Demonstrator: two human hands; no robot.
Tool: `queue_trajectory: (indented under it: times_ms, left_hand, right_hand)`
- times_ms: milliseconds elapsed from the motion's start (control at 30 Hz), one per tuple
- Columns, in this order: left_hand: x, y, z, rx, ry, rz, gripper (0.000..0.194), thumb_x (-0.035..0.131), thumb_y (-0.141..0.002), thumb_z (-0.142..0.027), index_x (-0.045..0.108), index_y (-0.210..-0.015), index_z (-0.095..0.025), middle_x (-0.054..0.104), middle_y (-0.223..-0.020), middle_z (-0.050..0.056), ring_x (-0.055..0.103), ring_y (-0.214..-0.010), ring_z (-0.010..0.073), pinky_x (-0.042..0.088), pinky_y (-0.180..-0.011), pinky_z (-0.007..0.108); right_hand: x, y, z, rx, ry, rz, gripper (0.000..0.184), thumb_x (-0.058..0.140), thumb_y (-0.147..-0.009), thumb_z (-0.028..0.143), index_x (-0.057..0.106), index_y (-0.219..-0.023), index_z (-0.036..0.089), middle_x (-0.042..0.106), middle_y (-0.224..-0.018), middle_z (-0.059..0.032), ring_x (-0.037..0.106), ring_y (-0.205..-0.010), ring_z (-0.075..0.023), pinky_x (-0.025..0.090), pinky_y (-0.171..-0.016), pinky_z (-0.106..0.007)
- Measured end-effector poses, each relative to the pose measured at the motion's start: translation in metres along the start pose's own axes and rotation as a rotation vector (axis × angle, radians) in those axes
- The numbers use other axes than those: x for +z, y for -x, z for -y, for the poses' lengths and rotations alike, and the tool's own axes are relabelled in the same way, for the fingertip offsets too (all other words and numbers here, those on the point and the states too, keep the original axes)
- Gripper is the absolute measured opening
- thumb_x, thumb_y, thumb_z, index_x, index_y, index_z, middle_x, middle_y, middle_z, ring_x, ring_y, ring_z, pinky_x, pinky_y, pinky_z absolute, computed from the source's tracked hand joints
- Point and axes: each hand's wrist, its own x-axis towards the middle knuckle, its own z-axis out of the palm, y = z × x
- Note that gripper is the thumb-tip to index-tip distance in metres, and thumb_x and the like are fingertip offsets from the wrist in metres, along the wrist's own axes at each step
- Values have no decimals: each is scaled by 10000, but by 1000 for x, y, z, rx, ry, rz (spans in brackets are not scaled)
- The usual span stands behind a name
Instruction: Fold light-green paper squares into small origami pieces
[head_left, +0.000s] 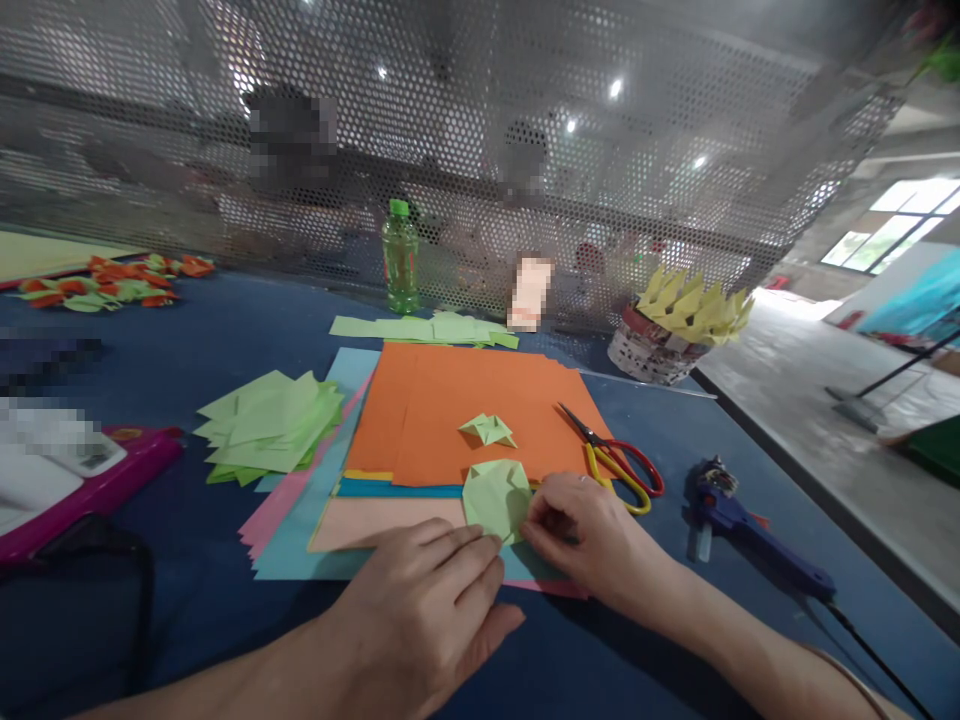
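A pale green piece of folded paper (pixel 496 497) lies on the stacked sheets in front of me, its upper corners turned in. My left hand (pixel 431 600) rests at its lower edge with fingers stretched out and thumb apart. My right hand (pixel 592 530) has its fingers curled and closed on the paper's right edge; the exact grip is partly hidden. Just beyond is a small folded green paper piece (pixel 489 430) on the orange sheets (pixel 465 385). Scissors (pixel 619 462) with red and yellow handles lie to the right, beyond my right hand.
Loose green squares (pixel 270 425) are piled at left, near a magenta-and-white device (pixel 90 480). At right are a blue glue gun (pixel 757 540) with a cord and a basket (pixel 649 345) with yellow folded points. A green bottle (pixel 401 260) stands before a perforated metal screen (pixel 465 120).
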Motion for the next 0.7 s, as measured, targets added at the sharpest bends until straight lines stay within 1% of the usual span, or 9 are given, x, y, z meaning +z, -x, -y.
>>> queue_trajectory:
  times_ms: [200, 533, 700]
  left_hand:
    - [-1, -2, 0, 0, -13, 12, 254, 488, -1013, -233, 713, -987, -117, 764, -913, 91, 720, -805, 232, 554, -695, 359]
    - [-2, -3, 0, 25, -8, 8, 271, 475, -1026, -249, 713, -993, -123, 776, -959, 82, 740, -843, 240, 556, -722, 367]
    - [-2, -1, -1, 31, -27, 30, 294, 463, -1035, -281, 715, -1034, -130, 772, -1044, 92, 737, -879, 251, 548, -741, 386]
  right_hand:
    - [0, 0, 0, -2, -9, -5, 125, 630, -857, 144, 594, -746, 191, 601, -725, 10, 541, -681, -130, 396, -634, -242]
    - [1, -1, 0, -2, -8, -8, 131, 639, -862, 155, 596, -743, 188, 601, -718, 12, 537, -671, -125, 388, -625, -237]
    - [0, -1, 0, -13, -11, -9, 136, 637, -867, 158, 598, -741, 189, 610, -722, 9, 548, -673, -125, 397, -622, -235]
